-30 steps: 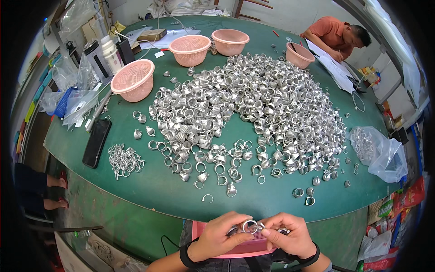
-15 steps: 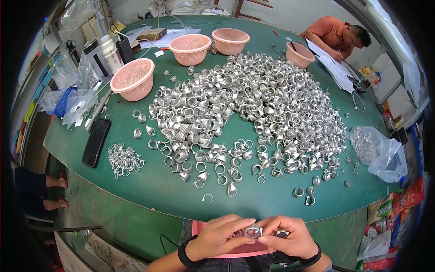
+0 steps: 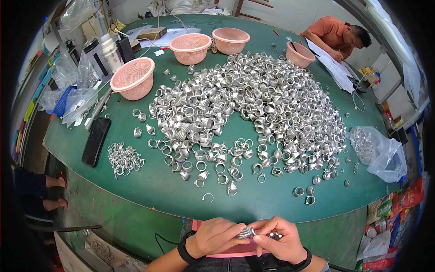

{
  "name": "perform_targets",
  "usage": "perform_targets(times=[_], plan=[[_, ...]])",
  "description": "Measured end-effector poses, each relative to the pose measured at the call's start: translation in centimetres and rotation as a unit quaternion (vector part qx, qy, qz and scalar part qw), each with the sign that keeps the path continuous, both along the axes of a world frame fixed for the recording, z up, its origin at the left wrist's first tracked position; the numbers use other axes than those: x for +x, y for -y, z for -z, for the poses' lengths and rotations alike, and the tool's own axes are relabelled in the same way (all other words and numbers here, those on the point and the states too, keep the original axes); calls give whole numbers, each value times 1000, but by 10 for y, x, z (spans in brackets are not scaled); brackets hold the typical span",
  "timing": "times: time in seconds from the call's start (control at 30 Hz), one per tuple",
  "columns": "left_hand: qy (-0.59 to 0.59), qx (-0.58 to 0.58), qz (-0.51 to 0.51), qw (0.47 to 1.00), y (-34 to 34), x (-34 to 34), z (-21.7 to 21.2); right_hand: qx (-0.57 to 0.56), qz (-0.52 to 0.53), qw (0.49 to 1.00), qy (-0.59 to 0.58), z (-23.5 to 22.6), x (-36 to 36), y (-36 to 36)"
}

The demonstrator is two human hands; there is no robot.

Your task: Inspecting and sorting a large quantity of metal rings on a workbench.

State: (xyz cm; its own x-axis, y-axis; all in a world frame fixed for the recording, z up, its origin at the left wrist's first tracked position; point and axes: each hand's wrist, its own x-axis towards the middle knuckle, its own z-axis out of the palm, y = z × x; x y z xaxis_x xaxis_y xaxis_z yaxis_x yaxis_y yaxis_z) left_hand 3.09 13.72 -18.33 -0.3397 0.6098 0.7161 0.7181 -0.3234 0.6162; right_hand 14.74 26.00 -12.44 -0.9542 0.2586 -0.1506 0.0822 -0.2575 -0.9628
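A silver ring with a ridged band (image 3: 246, 232) is between my two hands, just in front of the table's near edge. My left hand (image 3: 216, 235) is closed on it from the left, fingers stretched along its top. My right hand (image 3: 277, 238) pinches the ring's right end between thumb and forefinger. Something small and metallic (image 3: 274, 236) shows under the curled fingers of that hand, mostly hidden. Below both hands, a pink basket (image 3: 235, 251) sits at my lap. Beyond them, a large heap of similar silver rings (image 3: 281, 99) covers the middle of the green table (image 3: 172, 195).
Pink baskets (image 3: 136, 90) stand along the far side. At left lie a black phone (image 3: 96, 143) and a small pile of thin open rings (image 3: 124, 160). A plastic bag of metal pieces (image 3: 378, 154) rests at right. Another person (image 3: 333, 38) leans over papers (image 3: 331, 68) at far right.
The ring has turned in my fingers: its round opening faced up before, and now its ridged side shows. Both hands have shifted slightly left.
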Motion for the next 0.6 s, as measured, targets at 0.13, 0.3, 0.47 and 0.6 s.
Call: perform_targets(times=[0.13,0.3,0.47,0.6], plan=[[-20,-20,5,1000,4,-1,1,-20,1,1000,-3,5,0,2],[115,-54,51,991,5,3,-7,12,-13,1000,-16,2,-1,1],[205,-14,90,975,4,2,-8,70,-36,997,12,-9,-7,1],[191,-15,71,979,4,3,-9,154,-23,988,9,-9,-5,3]])
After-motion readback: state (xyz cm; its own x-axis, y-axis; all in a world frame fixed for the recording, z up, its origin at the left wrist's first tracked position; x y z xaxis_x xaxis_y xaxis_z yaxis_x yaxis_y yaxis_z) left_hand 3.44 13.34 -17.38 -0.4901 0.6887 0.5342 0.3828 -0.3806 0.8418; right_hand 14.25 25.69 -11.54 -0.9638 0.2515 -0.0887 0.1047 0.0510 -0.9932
